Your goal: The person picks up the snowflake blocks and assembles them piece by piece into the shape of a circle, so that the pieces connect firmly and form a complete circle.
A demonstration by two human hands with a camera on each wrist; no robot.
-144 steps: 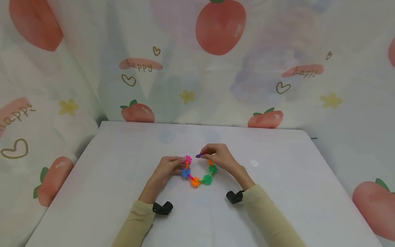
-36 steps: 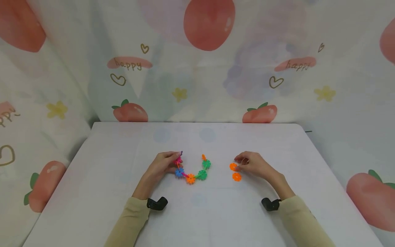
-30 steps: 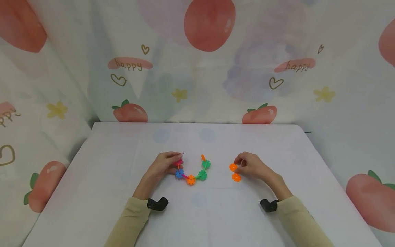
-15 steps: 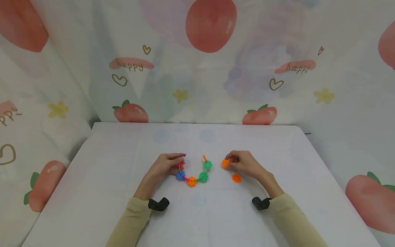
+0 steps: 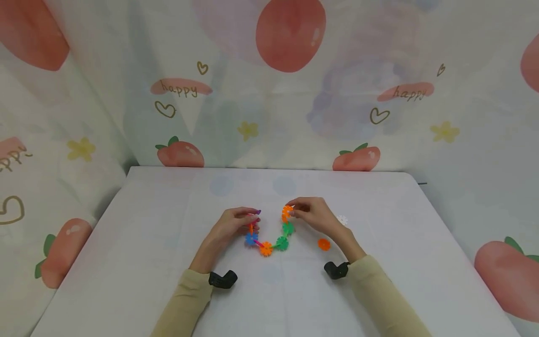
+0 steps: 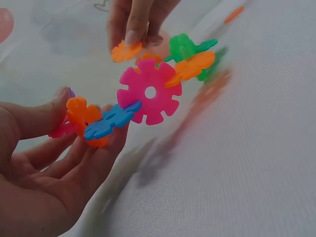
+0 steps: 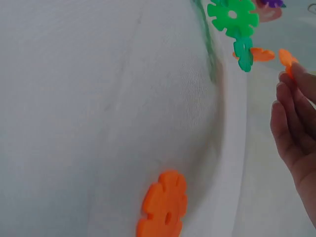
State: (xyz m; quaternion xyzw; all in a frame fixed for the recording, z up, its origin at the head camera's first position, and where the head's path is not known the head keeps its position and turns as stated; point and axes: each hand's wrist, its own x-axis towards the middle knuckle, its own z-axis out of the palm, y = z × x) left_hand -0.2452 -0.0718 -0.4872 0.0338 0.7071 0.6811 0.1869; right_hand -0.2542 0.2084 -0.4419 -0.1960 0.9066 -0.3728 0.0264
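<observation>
A curved chain of interlocking plastic snowflake discs, with a blue disc (image 5: pixel 251 239), a pink disc (image 6: pixel 150 93) and a green disc (image 7: pixel 233 15) among them, hangs between my hands. My left hand (image 5: pixel 229 228) grips its left end, thumb over the pink and orange discs there; a purple disc (image 5: pixel 258 212) peeks out past the fingertips. Between thumb and fingers, my right hand (image 5: pixel 316 215) pinches an orange disc (image 7: pixel 286 60). It is close to the orange disc (image 7: pixel 263 54) at the chain's right end, with a small gap showing in the right wrist view.
A loose orange disc (image 5: pixel 324 244) lies on the white-covered table (image 5: pixel 168 196) below the right wrist. Partly behind the right forearm is a white disc (image 5: pixel 343 219). A fruit-patterned cloth (image 5: pixel 269 103) hangs behind the table.
Earlier the right hand held the purple disc, now at the left end. It then took an orange disc on the right and carried it left to the chain's right end. Left hand keeps its grip.
</observation>
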